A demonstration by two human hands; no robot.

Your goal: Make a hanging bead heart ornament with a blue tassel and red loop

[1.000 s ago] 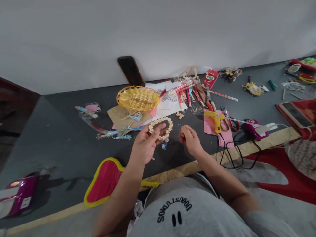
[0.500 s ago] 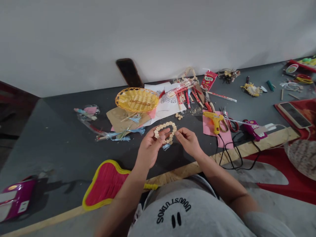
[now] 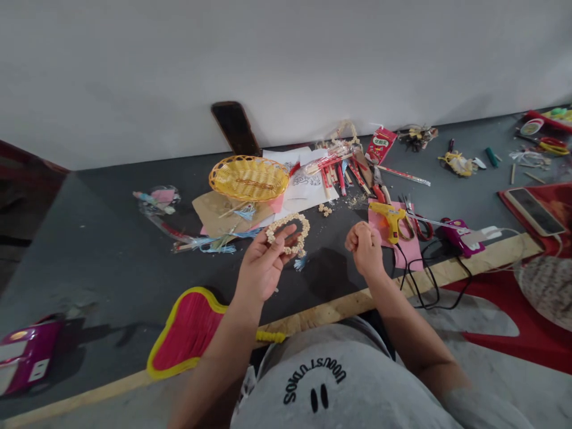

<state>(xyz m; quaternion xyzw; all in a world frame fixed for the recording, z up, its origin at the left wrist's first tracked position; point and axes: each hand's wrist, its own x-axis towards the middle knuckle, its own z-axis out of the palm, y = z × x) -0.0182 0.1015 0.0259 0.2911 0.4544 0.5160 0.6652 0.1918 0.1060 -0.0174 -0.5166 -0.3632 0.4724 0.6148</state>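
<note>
My left hand is closed on a cream-coloured ring made of small knobbly pieces, its thumb and fingers gripping the ring's left side. From the ring's lower edge hangs a short blue tassel. My right hand is apart from the ring, fingers curled together; what they hold, if anything, is hidden. Just right of that hand, a yellow glue gun lies on pink paper. On the dark tabletop beyond my hands sits a small cluster of similar cream pieces.
Behind my left hand a yellow woven basket rests near brown paper and blue tassels. A phone leans on the wall. Scissors, black cables and a purple device are at right. A red, yellow-edged fan-like piece lies front left.
My right hand has let go of the ring's right side and moved right, its fingers now curled. My left hand has shifted slightly left with the ring.
</note>
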